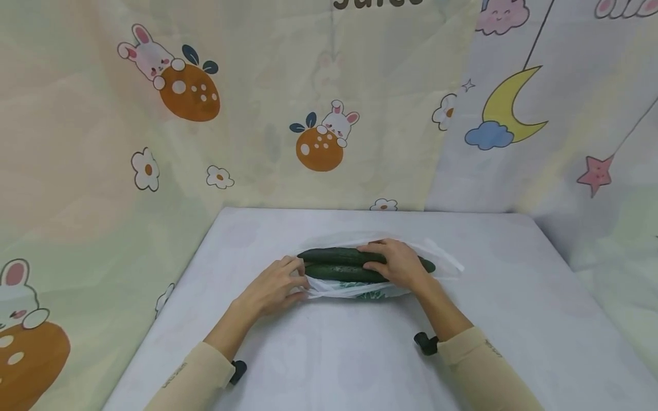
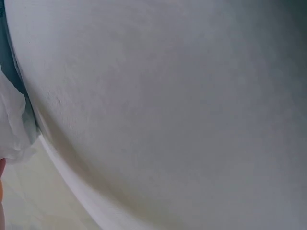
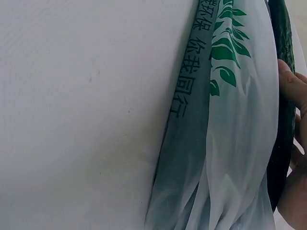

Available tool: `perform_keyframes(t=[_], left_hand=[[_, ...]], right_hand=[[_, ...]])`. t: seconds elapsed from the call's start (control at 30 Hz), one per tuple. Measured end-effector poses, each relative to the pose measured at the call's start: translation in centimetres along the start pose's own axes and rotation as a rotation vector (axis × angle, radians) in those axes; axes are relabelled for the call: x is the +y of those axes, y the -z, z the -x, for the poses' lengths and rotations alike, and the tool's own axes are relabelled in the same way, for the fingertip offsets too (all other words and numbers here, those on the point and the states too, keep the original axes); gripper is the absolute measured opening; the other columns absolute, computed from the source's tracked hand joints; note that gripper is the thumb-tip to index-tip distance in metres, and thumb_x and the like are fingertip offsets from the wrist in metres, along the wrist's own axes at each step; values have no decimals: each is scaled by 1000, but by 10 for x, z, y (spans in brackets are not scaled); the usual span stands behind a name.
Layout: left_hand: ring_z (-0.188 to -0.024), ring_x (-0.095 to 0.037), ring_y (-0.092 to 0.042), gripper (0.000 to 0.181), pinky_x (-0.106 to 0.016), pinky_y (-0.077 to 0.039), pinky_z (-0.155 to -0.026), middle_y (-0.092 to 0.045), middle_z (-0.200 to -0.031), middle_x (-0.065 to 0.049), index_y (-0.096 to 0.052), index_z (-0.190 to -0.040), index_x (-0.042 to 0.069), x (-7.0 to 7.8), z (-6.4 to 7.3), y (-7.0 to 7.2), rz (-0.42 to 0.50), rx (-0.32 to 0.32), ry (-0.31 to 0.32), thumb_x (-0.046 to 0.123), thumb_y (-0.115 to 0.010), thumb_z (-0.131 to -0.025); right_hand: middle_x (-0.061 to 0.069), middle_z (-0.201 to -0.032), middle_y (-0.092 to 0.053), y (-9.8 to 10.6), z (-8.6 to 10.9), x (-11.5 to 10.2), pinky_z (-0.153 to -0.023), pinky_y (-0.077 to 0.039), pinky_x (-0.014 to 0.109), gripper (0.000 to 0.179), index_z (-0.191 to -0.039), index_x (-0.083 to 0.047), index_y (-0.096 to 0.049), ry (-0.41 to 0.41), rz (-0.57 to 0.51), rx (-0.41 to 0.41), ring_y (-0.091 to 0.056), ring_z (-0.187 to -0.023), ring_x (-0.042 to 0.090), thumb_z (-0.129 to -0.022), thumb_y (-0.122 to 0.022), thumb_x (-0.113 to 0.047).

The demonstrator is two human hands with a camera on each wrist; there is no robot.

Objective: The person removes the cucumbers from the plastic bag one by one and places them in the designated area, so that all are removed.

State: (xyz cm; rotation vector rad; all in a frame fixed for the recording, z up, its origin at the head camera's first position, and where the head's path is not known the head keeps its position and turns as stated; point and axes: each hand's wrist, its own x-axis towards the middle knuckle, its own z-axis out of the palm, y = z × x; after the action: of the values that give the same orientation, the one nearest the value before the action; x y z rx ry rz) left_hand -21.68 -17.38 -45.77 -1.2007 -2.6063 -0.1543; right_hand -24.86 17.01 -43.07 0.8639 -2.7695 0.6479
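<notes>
Two long dark green cucumbers lie side by side, a back one (image 1: 329,255) and a front one (image 1: 336,273), on and partly inside a white plastic bag (image 1: 336,290) with green leaf print. My right hand (image 1: 398,264) grips the cucumbers near their right part, thumb on the front one and fingers over the back one. At the left end, my left hand (image 1: 280,282) has bent fingers pinching the bag's edge beside the cucumber tips. In the right wrist view the thumb presses a cucumber (image 3: 283,139) behind the bag's printed side (image 3: 240,134). Only a sliver of bag (image 2: 10,120) shows in the left wrist view.
A white-covered table (image 1: 349,354) spreads under the bag. Behind and beside it hangs a cartoon-printed cloth (image 1: 257,142) with rabbits, flowers and a moon. Loose bag plastic (image 1: 444,254) extends past the cucumbers on the right. Dark wrist-worn devices (image 1: 425,343) sit at both sleeves.
</notes>
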Motion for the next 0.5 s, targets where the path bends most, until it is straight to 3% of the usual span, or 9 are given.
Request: perform_keyframes(t=[0.23,0.5], left_hand=[[-112,-20,-52,10,-40,-47,-96,-58,-115,4,-77,-101,29,-2,0,0,15,-22,14,35,-77,-93],[-112,-22,-53,11,-42,-47,-96,-59,-116,2,-77,-101,28,-2,1,1,23,-26,15,36,-76,-94]], right_hand=[[6,-133,-65,11,8,2,-98,-52,54,41,-130,-29,-70,-20,-53,8,-62,-122,31,-90,-80,-28],[2,-125,-63,22,13,1,-91,-55,49,40,-128,-26,-70,45,-130,48,-64,-113,25,-90,-81,-22]])
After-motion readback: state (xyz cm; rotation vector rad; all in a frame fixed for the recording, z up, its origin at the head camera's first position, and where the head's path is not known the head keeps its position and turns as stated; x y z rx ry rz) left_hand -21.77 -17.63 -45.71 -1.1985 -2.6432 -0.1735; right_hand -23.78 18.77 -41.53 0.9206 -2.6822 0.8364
